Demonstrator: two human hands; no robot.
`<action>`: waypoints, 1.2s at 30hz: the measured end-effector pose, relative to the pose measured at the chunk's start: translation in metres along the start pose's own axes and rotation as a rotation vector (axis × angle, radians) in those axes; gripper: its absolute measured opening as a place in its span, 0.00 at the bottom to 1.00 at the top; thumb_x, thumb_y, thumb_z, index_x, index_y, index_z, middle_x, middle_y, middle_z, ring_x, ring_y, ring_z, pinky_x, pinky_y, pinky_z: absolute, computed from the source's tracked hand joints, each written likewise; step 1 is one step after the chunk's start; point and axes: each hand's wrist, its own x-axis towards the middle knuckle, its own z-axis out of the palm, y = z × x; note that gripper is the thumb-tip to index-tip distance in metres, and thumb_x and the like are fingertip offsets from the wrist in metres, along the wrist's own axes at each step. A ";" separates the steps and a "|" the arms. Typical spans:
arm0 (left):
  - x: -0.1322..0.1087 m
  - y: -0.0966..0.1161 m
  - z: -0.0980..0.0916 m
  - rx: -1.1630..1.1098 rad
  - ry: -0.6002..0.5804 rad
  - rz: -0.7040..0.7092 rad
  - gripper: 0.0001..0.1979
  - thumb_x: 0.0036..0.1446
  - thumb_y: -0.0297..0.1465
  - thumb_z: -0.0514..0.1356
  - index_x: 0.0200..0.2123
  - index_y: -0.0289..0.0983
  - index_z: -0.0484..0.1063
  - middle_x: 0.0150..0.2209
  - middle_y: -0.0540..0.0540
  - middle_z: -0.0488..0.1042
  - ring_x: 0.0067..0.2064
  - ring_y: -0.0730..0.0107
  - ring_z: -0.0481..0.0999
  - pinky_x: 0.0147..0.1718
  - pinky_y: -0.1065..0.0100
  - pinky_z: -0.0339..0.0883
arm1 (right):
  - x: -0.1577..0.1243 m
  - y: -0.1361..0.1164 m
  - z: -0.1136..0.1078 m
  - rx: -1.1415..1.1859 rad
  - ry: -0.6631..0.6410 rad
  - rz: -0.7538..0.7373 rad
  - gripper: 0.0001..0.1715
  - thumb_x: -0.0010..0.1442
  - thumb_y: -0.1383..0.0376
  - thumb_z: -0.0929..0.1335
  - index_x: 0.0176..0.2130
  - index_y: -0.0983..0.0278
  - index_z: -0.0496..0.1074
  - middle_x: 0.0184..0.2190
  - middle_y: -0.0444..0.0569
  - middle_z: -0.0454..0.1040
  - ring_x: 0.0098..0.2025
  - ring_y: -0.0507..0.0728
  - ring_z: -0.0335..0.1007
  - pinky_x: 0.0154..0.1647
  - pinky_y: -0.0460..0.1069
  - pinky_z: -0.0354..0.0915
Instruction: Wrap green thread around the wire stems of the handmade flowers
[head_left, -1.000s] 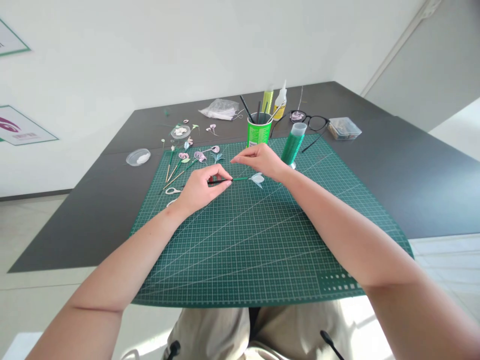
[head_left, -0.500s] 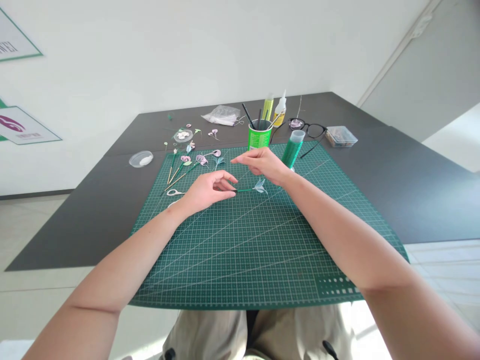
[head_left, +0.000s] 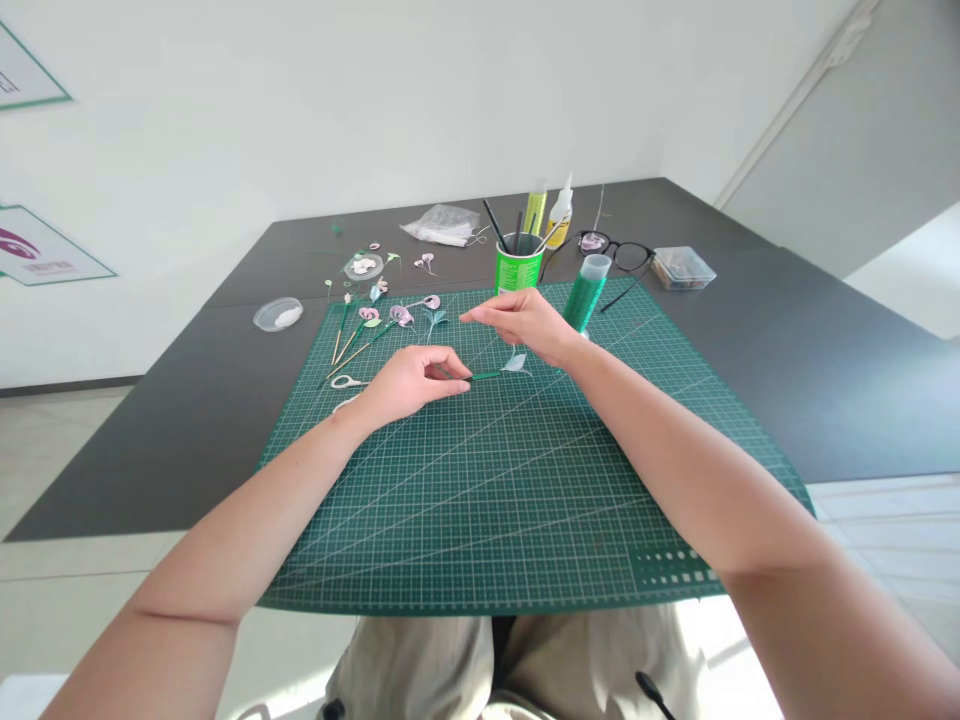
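Observation:
My left hand (head_left: 411,381) pinches the end of a thin green stem (head_left: 486,376) just above the green cutting mat (head_left: 495,500). A small pale blue flower (head_left: 515,362) sits at the stem's far tip. My right hand (head_left: 525,322) hovers above the flower with thumb and forefinger pinched together; whatever they hold is too fine to make out. A green spool of thread or tape (head_left: 586,293) stands just to the right of that hand.
Finished pink and blue flowers on stems (head_left: 375,325) lie at the mat's far left, with small scissors (head_left: 346,381). A green cup of tools (head_left: 518,262), glue bottles (head_left: 559,213), glasses (head_left: 622,254), a clear box (head_left: 683,267), a plastic bag (head_left: 442,222) and a small dish (head_left: 277,315) stand on the dark table (head_left: 825,350).
My left hand lifted its fingers off the stem, then pinched its end again. The flower stem shifted slightly right and turned. My right hand stayed in place above it.

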 end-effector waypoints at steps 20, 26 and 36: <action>-0.007 0.009 0.006 0.086 0.200 0.213 0.06 0.60 0.36 0.66 0.35 0.39 0.74 0.36 0.47 0.83 0.41 0.61 0.84 0.43 0.61 0.76 | 0.003 0.004 -0.004 -0.146 0.026 0.171 0.17 0.58 0.55 0.73 0.39 0.66 0.84 0.19 0.41 0.64 0.22 0.48 0.46 0.22 0.48 0.44; -0.005 0.007 0.004 0.052 0.425 0.186 0.06 0.63 0.34 0.63 0.40 0.39 0.72 0.35 0.47 0.83 0.38 0.65 0.83 0.40 0.64 0.75 | 0.001 0.005 -0.006 -0.174 -0.092 0.192 0.17 0.59 0.54 0.72 0.38 0.65 0.83 0.15 0.37 0.53 0.20 0.48 0.43 0.21 0.48 0.42; 0.002 -0.002 0.002 -0.030 0.419 0.158 0.07 0.65 0.36 0.60 0.41 0.39 0.70 0.33 0.48 0.79 0.32 0.70 0.79 0.31 0.68 0.73 | -0.001 0.000 -0.003 -0.171 -0.172 0.253 0.11 0.61 0.59 0.72 0.34 0.64 0.83 0.17 0.38 0.53 0.20 0.47 0.42 0.21 0.48 0.42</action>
